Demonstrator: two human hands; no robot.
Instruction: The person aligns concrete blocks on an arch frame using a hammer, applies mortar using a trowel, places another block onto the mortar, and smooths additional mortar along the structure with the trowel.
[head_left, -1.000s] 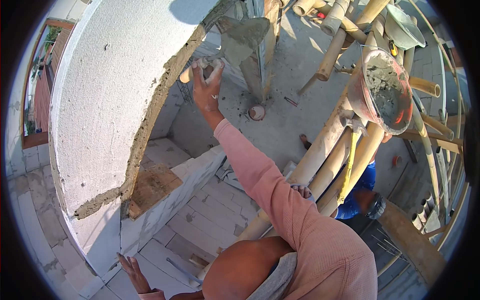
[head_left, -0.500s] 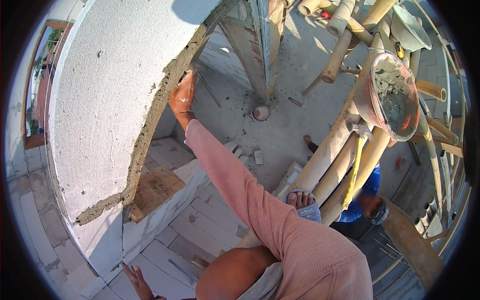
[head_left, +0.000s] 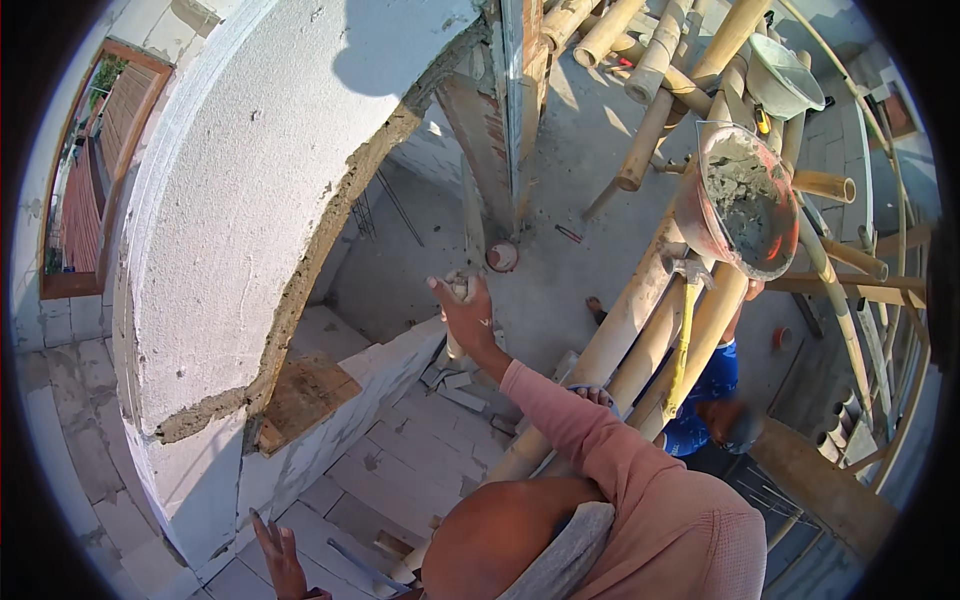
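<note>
My right hand (head_left: 465, 312), in a pink sleeve, is away from the curved wall edge with its fingers closed round a grey lump that looks like mortar (head_left: 458, 286). To its left stands a white arched wall (head_left: 240, 220) with a rough strip of grey mortar (head_left: 318, 245) along its inner edge. Low at the left, my left hand (head_left: 280, 556) has its fingers apart beside the block wall and holds nothing. A wooden board (head_left: 308, 392) lies on the wall ledge at the arch's foot.
Bamboo poles (head_left: 640, 325) form scaffolding at the right, holding a mortar bucket (head_left: 748, 205), a yellow-handled hammer (head_left: 683, 345) and a pale basin (head_left: 783, 78). Another person in blue (head_left: 710, 385) is below the poles. A small bucket (head_left: 502, 256) stands on the floor far below.
My right hand has left the arch edge and moved right and down, toward the scaffolding. My left hand stays near the block wall. The view has shifted slightly.
</note>
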